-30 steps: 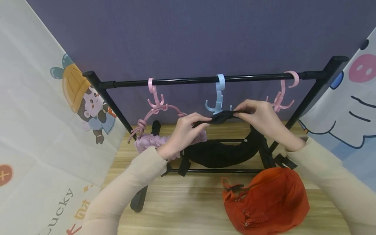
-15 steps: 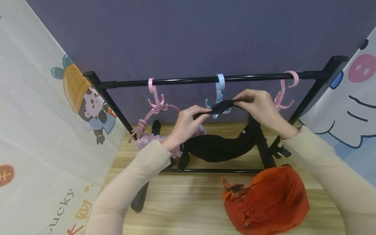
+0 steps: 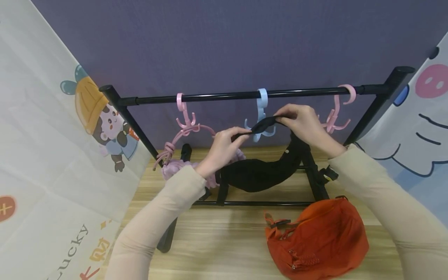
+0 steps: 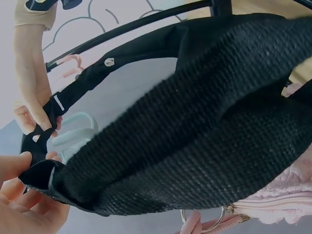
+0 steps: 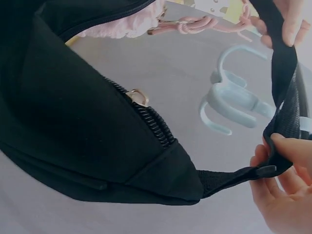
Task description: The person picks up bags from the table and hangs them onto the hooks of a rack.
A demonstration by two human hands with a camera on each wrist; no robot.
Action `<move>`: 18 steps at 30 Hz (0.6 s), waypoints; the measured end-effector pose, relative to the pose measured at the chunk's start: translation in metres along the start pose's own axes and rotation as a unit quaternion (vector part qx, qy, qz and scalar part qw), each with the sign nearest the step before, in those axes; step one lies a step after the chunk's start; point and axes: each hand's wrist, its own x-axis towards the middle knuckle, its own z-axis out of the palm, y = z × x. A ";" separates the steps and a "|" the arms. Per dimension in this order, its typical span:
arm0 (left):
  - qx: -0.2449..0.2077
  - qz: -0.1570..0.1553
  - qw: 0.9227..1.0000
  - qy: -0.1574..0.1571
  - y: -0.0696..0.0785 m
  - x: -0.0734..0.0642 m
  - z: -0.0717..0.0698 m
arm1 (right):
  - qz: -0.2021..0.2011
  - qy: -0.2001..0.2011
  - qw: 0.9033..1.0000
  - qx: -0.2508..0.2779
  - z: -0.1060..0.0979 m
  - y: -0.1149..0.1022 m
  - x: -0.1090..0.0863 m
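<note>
Bluish wall (image 3: 224, 46) stands behind. Left hand (image 3: 225, 144) and right hand (image 3: 301, 121) pinch the strap (image 3: 263, 124) of the black bag (image 3: 255, 177), below the fingers, seemingly not yet on the blue hook (image 3: 261, 103) beyond. Leftward, lilac bag (image 3: 174, 167) already hangs; below, orange bag (image 3: 325, 237) is unhung.

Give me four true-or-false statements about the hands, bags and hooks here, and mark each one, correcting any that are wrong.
1. The left hand and right hand both pinch the strap of the black bag. True.
2. All three hooks are pink. False: the middle hook is blue.
3. The pink strap hangs on the leftmost hook. True.
4. No bag rests on the wood. False: the orange bag lies on the wooden surface.
</note>
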 end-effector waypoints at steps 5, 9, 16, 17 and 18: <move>0.007 -0.019 1.000 -0.009 -0.003 0.002 0.001 | -0.005 -0.005 1.000 0.003 0.004 0.006 0.003; 0.012 -0.037 0.999 -0.017 -0.006 0.002 0.002 | -0.004 -0.010 1.000 0.006 0.007 0.010 0.004; 0.003 -0.058 0.998 -0.030 -0.012 0.002 0.004 | 0.008 -0.030 0.999 0.017 0.012 0.017 0.003; 0.001 -0.059 0.998 -0.031 -0.013 0.002 0.004 | 0.011 -0.032 0.999 0.021 0.013 0.018 0.003; 0.000 -0.059 0.998 -0.031 -0.014 0.002 0.005 | 0.013 -0.034 0.999 0.022 0.013 0.019 0.003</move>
